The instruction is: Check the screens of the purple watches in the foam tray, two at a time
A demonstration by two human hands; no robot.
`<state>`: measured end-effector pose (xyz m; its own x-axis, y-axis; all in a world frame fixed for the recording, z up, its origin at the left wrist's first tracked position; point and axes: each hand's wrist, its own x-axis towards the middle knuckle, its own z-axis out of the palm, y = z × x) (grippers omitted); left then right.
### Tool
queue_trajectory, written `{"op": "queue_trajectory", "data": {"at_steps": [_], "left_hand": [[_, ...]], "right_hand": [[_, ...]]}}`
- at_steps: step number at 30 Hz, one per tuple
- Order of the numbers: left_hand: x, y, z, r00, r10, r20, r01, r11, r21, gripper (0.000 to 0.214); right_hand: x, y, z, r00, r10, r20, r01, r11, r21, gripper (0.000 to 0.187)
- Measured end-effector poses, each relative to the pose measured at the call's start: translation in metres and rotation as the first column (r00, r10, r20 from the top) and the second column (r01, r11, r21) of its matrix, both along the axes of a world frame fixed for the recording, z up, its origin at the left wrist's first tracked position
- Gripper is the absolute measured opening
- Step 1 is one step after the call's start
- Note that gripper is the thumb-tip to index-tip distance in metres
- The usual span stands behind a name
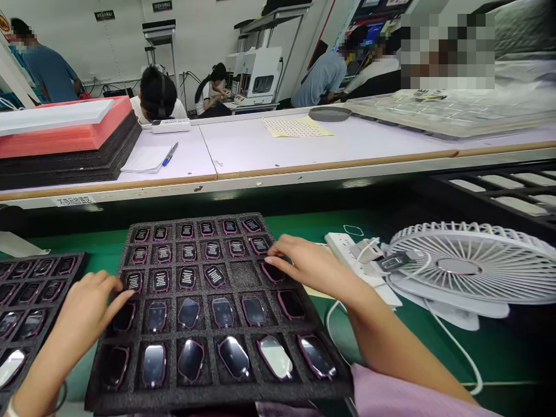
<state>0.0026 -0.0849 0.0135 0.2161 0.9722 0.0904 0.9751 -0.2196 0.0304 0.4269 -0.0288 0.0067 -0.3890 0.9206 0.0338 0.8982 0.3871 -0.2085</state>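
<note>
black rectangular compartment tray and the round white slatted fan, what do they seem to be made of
Black rectangular compartment tray: probably foam, matte, going by its speckled, grainy surface and thick dividers.

Round white slatted fan: likely moulded plastic, smooth, given its evenly coloured, clean-edged slats; painted metal can't be ruled out.

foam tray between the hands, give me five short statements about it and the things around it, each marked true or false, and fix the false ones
1. The left hand is at the left side of the foam tray. True.
2. A white fan is to the right of the foam tray. True.
3. The right hand is on the white fan. False: the right hand is at the foam tray's right side.
4. All devices in the foam tray show white text. False: the devices in the two nearest rows show none.
5. The pen lies on red foam. False: the pen lies on white paper.
</note>
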Motion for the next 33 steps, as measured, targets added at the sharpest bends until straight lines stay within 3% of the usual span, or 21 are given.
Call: {"op": "queue_trajectory", "data": {"at_steps": [4, 8, 11, 13, 15, 16, 17, 18, 20, 22, 24, 26, 28, 33], "left_hand": [[-0.021, -0.026, -0.029, 0.997, 0.076, -0.029, -0.078, 0.994, -0.074, 0.038], [-0.011, -0.034, -0.045, 0.99, 0.109, 0.092, -0.101, 0.991, -0.09, 0.035], [-0.005, -0.034, -0.033, 0.963, 0.154, 0.22, -0.109, 0.973, -0.205, 0.022], [0.001, -0.03, -0.015, 0.933, 0.155, 0.324, -0.072, 0.965, -0.253, 0.019], [0.012, -0.022, 0.008, 0.857, 0.09, 0.507, 0.021, 0.977, -0.21, 0.021], [0.021, -0.015, 0.019, 0.784, 0.052, 0.618, 0.062, 0.985, -0.162, 0.021], [0.03, -0.007, 0.031, 0.68, 0.015, 0.733, 0.107, 0.987, -0.12, 0.021], [0.041, 0.002, 0.04, 0.558, 0.013, 0.83, 0.14, 0.984, -0.109, 0.023], [0.065, 0.022, 0.054, 0.337, 0.089, 0.937, 0.159, 0.976, -0.15, 0.028], [0.087, 0.04, 0.058, 0.17, 0.132, 0.977, 0.161, 0.974, -0.16, 0.035], [0.105, 0.053, 0.054, 0.058, 0.136, 0.989, 0.167, 0.975, -0.144, 0.041], [0.117, 0.058, 0.045, 0.017, 0.149, 0.989, 0.164, 0.975, -0.149, 0.049], [0.123, 0.057, 0.034, 0.029, 0.135, 0.99, 0.141, 0.98, -0.138, 0.052], [0.123, 0.047, 0.009, 0.212, 0.044, 0.976, 0.064, 0.996, -0.059, 0.041]], "right_hand": [[0.006, -0.015, -0.018, 0.958, -0.128, 0.255, 0.134, 0.991, -0.003, 0.027], [-0.013, -0.02, -0.026, 0.967, -0.14, 0.21, 0.14, 0.99, 0.015, 0.017], [-0.019, -0.021, -0.017, 0.976, -0.106, 0.189, 0.115, 0.993, -0.036, 0.003], [-0.022, -0.019, -0.006, 0.989, -0.055, 0.137, 0.063, 0.996, -0.058, 0.006], [-0.028, -0.016, 0.007, 0.997, 0.005, -0.074, -0.01, 0.998, -0.068, 0.007], [-0.035, -0.012, 0.013, 0.97, 0.037, -0.241, -0.059, 0.995, -0.084, 0.008], [-0.043, -0.008, 0.018, 0.901, 0.07, -0.428, -0.128, 0.986, -0.109, 0.01], [-0.053, -0.003, 0.023, 0.785, 0.089, -0.613, -0.221, 0.965, -0.144, 0.012], [-0.075, 0.007, 0.03, 0.471, -0.021, -0.882, -0.4, 0.886, -0.235, 0.02], [-0.097, 0.016, 0.033, 0.216, -0.218, -0.952, -0.499, 0.813, -0.3, 0.028], [-0.113, 0.019, 0.032, 0.059, -0.373, -0.926, -0.565, 0.752, -0.339, 0.035], [-0.12, 0.018, 0.028, -0.028, -0.451, -0.892, -0.609, 0.716, -0.343, 0.038], [-0.121, 0.013, 0.02, -0.071, -0.47, -0.88, -0.626, 0.708, -0.327, 0.041], [-0.117, 0.003, -0.001, -0.048, -0.447, -0.893, -0.633, 0.705, -0.319, 0.048]]}}
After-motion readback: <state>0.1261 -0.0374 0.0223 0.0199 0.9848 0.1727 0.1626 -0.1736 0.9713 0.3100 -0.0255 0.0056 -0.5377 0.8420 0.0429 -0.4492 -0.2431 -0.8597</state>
